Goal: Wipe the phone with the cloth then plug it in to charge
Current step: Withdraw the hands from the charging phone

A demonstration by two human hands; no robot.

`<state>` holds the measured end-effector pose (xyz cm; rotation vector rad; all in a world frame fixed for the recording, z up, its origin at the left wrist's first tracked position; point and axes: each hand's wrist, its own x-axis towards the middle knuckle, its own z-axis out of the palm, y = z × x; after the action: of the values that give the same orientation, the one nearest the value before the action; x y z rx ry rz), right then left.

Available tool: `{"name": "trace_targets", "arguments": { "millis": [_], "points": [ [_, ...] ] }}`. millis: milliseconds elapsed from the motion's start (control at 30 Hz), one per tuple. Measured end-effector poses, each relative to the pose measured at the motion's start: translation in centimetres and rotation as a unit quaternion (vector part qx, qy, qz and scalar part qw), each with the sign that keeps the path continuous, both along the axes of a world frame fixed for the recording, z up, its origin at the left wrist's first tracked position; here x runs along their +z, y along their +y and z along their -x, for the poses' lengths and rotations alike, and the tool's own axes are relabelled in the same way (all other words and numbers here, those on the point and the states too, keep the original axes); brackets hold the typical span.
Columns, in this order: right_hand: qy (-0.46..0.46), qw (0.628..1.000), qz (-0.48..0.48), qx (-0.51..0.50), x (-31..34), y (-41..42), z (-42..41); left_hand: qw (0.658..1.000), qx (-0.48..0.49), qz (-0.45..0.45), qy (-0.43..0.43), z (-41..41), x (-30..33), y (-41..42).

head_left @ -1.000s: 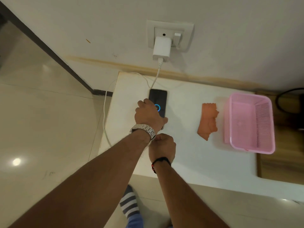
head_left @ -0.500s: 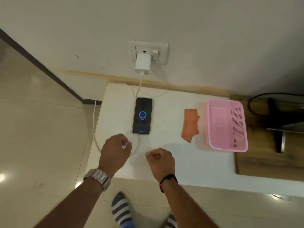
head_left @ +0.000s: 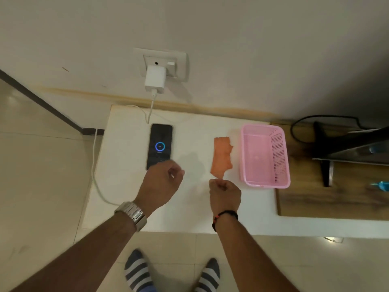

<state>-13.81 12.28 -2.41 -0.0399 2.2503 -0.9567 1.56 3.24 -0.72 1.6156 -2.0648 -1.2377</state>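
A black phone (head_left: 160, 144) lies face up on the white table (head_left: 189, 207), its screen showing a blue charging ring. A white cable (head_left: 95, 169) loops off the table's left edge and runs up to a white charger (head_left: 154, 80) plugged into the wall socket (head_left: 181, 62). An orange cloth (head_left: 221, 157) lies to the phone's right. My left hand (head_left: 160, 184) hovers just below the phone with curled fingers, holding nothing. My right hand (head_left: 225, 196) is a loose fist just below the cloth's lower tip, apart from it.
A pink plastic basket (head_left: 280, 157) stands right of the cloth. Further right, a wooden surface (head_left: 336, 203) carries a black stand (head_left: 326, 148) with a black cord. My striped socks (head_left: 136, 270) stand on the tiled floor (head_left: 42, 186) below the table edge.
My left hand let go of the phone and drew back, then both hands drifted toward the right. The phone stays plugged in, its screen lit.
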Motion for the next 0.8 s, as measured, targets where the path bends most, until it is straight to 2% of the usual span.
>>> {"name": "trace_targets", "arguments": {
  "millis": [100, 233, 367, 500, 600, 667, 800],
  "points": [
    [-0.057, 0.996, 0.001, -0.071, -0.7, -0.3, 2.2, 0.999, -0.026, -0.017, 0.023, 4.3, 0.0, -2.2],
    [-0.081, 0.990, -0.002, -0.116, -0.9, -1.3, 3.3, 0.999, -0.039, -0.022, -0.003, 9.2, -1.3, -4.8],
    [-0.129, 0.986, -0.016, -0.100, -1.3, -2.0, 4.5, 0.994, -0.099, -0.008, -0.049, 12.7, -2.7, -6.5],
    [-0.037, 0.992, -0.084, -0.085, -2.1, -3.0, 4.4, 0.969, -0.203, 0.026, -0.139, 15.3, -4.0, -7.5],
    [-0.021, 0.990, -0.115, -0.083, -2.7, -3.6, 4.6, 0.949, -0.247, 0.054, -0.190, 16.7, -4.2, -7.5],
    [-0.017, 0.987, -0.157, -0.025, -2.8, -4.1, 4.9, 0.948, -0.249, 0.045, -0.194, 17.3, -4.2, -7.4],
    [-0.021, 0.993, -0.113, 0.013, -2.5, -4.2, 5.0, 0.962, -0.198, 0.018, -0.186, 17.6, -3.2, -7.1]
  ]
}}
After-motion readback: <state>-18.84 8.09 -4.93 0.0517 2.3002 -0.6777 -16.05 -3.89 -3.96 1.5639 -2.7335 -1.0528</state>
